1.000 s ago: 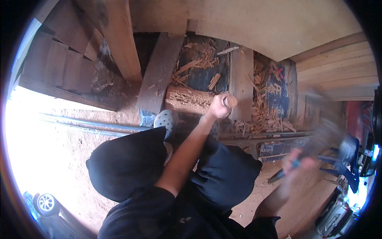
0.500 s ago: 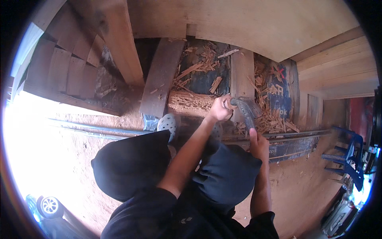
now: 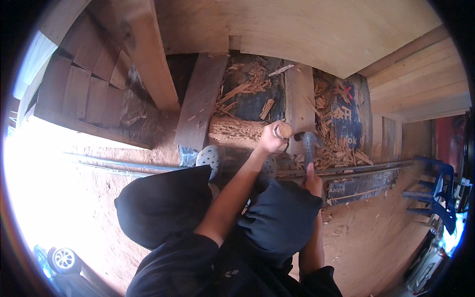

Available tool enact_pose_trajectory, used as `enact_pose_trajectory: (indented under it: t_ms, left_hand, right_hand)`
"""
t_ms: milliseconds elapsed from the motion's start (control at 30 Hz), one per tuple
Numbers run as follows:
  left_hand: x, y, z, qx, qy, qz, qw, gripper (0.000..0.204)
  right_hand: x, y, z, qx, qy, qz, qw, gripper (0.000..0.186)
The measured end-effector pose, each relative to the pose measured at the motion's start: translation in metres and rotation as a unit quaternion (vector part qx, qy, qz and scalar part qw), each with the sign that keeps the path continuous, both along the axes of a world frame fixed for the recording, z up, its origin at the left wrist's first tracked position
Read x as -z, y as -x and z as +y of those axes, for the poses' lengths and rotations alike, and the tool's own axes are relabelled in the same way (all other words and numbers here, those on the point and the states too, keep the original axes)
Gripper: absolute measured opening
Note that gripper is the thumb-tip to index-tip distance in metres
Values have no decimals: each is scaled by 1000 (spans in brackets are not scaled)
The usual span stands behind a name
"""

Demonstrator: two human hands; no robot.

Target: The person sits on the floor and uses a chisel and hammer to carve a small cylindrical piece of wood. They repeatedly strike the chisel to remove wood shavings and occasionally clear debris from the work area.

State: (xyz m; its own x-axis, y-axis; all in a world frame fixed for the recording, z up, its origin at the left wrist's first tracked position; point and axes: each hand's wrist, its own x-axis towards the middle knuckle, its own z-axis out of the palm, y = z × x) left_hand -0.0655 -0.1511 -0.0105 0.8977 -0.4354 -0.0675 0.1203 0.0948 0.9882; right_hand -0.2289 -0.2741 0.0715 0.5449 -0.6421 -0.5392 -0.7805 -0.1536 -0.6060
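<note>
My left hand (image 3: pixel 271 139) is closed around an upright chisel (image 3: pixel 283 130); only its round wooden handle end shows, and its blade is hidden. Beneath that fist lies a wooden beam (image 3: pixel 235 129), its surface chipped into rough notches. In my right hand (image 3: pixel 312 182) is a hammer (image 3: pixel 308 146) with a dark, worn head. The hammer head is just right of the chisel handle, apart from it.
Wood chips (image 3: pixel 341 148) litter the dark sheets between two planks (image 3: pixel 202 99). Long metal bars (image 3: pixel 366 167) run across near my feet. A blue plastic chair (image 3: pixel 433 190) stands at the right. A wooden post (image 3: pixel 151 59) leans at the far left.
The hammer head has come away from the chisel's handle end, back toward me and slightly right. My right hand has drawn nearer to my body. My left hand keeps its place.
</note>
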Motion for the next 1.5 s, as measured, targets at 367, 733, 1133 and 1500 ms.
enact_pose_trajectory:
  t_ms: [367, 733, 1133, 1500]
  left_hand:
    - [-23, 23, -34, -298, -62, -110, 946, 45]
    - [-12, 0, -19, -146, -21, -84, 986, 22]
    - [-13, 2, -12, -111, -26, -78, 990, 23]
    - [-15, 8, -18, -84, -43, -81, 992, 6]
  right_hand:
    - [60, -6, -15, -195, 56, 80, 976, 75]
    - [28, -39, -20, -217, 88, 173, 957, 81]
    - [5, -63, -15, -237, 101, 215, 942, 79]
    - [2, -62, -16, -264, 122, 218, 932, 77]
